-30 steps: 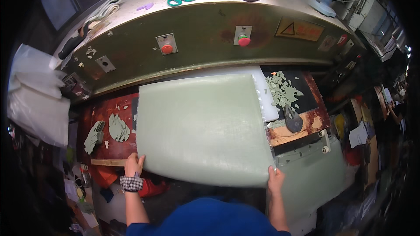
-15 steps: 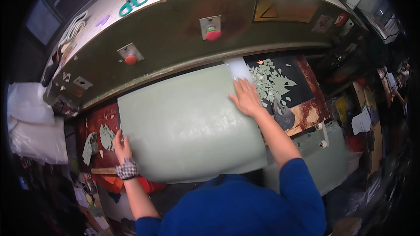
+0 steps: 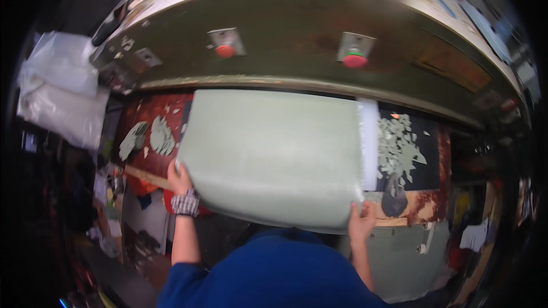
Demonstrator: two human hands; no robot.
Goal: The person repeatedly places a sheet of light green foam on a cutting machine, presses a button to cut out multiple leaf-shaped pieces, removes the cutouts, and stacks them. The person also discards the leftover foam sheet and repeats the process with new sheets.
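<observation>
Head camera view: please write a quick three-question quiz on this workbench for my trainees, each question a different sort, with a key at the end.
1. True or false: the right hand is at the near right corner of the large pale green sheet.
2. What lies on the black surface to the right of the sheet?
A) teal scissors
B) pale green scraps
C) a plastic bag
3. Fill in: of the two red push buttons, the one with a green ring is on the ____.

Key: 1. True. 2. B. 3. Right.
</observation>
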